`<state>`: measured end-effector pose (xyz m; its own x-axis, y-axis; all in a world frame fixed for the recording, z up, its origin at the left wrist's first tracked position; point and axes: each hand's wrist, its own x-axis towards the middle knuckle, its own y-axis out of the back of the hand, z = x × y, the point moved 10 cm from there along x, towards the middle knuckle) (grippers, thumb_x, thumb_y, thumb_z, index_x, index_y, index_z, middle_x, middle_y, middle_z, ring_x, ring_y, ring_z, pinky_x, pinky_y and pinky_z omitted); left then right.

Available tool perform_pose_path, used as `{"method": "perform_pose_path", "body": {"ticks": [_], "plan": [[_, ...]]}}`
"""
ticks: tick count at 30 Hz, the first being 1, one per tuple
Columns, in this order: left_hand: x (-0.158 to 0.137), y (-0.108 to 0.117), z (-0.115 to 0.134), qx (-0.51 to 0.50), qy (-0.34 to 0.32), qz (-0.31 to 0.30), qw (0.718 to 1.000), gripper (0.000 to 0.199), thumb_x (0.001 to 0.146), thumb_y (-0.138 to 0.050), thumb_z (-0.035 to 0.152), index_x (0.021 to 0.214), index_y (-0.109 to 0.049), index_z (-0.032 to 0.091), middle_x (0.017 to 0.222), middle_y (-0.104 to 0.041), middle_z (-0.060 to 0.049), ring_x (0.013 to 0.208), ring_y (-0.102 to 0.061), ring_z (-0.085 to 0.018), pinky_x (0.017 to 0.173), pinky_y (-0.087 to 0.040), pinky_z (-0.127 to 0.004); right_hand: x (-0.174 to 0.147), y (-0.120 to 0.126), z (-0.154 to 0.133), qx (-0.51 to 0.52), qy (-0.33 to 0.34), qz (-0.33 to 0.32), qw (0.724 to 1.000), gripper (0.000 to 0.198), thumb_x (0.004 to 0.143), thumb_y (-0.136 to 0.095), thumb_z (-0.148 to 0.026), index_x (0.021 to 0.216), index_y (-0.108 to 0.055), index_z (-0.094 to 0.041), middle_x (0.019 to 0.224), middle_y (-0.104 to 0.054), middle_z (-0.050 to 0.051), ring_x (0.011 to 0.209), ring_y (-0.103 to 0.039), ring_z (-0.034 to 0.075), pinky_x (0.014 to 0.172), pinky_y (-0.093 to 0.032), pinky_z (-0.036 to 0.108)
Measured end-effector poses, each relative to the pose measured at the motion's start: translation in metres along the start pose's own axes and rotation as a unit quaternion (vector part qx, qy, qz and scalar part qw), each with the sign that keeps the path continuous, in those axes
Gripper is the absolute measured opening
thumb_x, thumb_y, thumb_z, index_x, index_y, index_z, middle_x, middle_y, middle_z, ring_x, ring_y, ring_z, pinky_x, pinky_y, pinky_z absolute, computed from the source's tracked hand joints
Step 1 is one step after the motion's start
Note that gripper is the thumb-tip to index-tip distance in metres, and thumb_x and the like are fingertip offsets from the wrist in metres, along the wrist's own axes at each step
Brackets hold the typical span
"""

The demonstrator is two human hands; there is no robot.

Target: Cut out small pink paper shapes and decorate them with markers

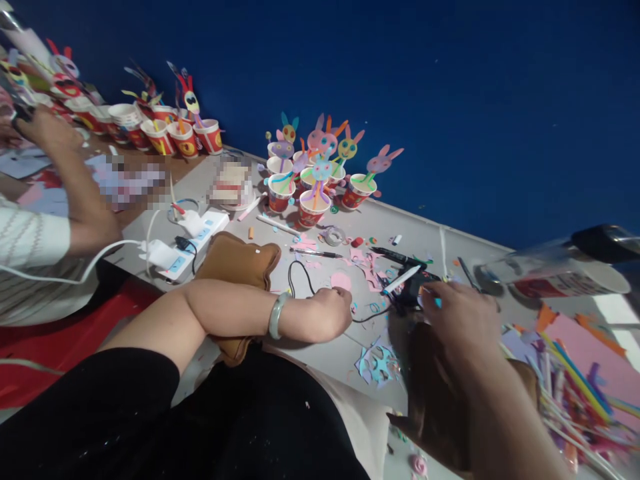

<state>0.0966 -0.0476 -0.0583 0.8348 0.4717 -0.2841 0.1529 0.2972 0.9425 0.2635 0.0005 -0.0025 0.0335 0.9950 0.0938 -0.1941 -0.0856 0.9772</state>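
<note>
Head view shows a grey, smooth table (420, 230) with thin paper cuttings strewn over it, among them a light-blue paper scrap with cut-out holes (379, 364). A flat, round pink paper piece (341, 279) lies just beside the left hand (324, 316), and a slim black pen (317, 253) lies farther back. A scalloped brown cushion, soft and thick (240, 260), is by the left forearm, which wears a smooth, pale green bangle (278, 315).

The left fingers are curled inward; whether they hold something, I cannot tell. The right hand (460, 320) is blurred, with its fingers bent down near a black object with a cord (409, 291); I cannot tell how wide they stand or whether they grip it. A white and light-blue pen (403, 279) lies slanted across this object.

Behind, red and white paper cups (313, 212) stand in a group and contain rabbit-like paper figures (321, 170) on colourful stems. Another row of red, yellow and white paper cups (183, 139) stands to the left, near a co-worker's bare arm (75, 173); some of them hold figures too.
</note>
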Motion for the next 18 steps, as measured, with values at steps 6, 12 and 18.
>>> {"method": "perform_pose_path", "body": {"ticks": [6, 12, 18], "plan": [[-0.002, -0.001, -0.001, 0.092, 0.038, -0.022, 0.995, 0.037, 0.083, -0.045, 0.002, 0.110, -0.070, 0.002, 0.134, -0.053, -0.030, 0.112, -0.060, -0.032, 0.066, -0.056, -0.033, -0.007, -0.043, 0.105, -0.057, -0.200, -0.227, 0.951, 0.039, 0.088, -0.048, -0.047, 0.096, -0.075, -0.020, 0.102, -0.072, 0.022, 0.092, -0.067, 0.037, 0.068, -0.044, 0.040], [-0.002, -0.003, -0.001, 0.110, 0.070, -0.007, 0.991, 0.043, 0.088, -0.041, 0.005, 0.124, -0.062, -0.001, 0.140, -0.045, -0.037, 0.092, -0.071, -0.027, 0.064, -0.058, -0.032, -0.004, -0.064, 0.109, -0.006, -0.226, -0.217, 0.950, 0.034, 0.083, -0.055, -0.044, 0.075, -0.072, -0.016, 0.091, -0.071, 0.025, 0.088, -0.068, 0.041, 0.068, -0.043, 0.044], [-0.004, 0.004, 0.001, 0.139, 0.062, 0.041, 0.987, 0.041, 0.085, -0.051, 0.008, 0.123, -0.064, -0.001, 0.127, -0.057, -0.036, 0.091, -0.072, -0.031, 0.058, -0.059, -0.030, 0.004, -0.062, 0.130, 0.068, -0.211, -0.132, 0.966, 0.027, 0.071, -0.069, -0.037, 0.051, -0.060, -0.021, 0.052, -0.059, 0.013, 0.053, -0.058, 0.029, 0.054, -0.036, 0.040]]}}
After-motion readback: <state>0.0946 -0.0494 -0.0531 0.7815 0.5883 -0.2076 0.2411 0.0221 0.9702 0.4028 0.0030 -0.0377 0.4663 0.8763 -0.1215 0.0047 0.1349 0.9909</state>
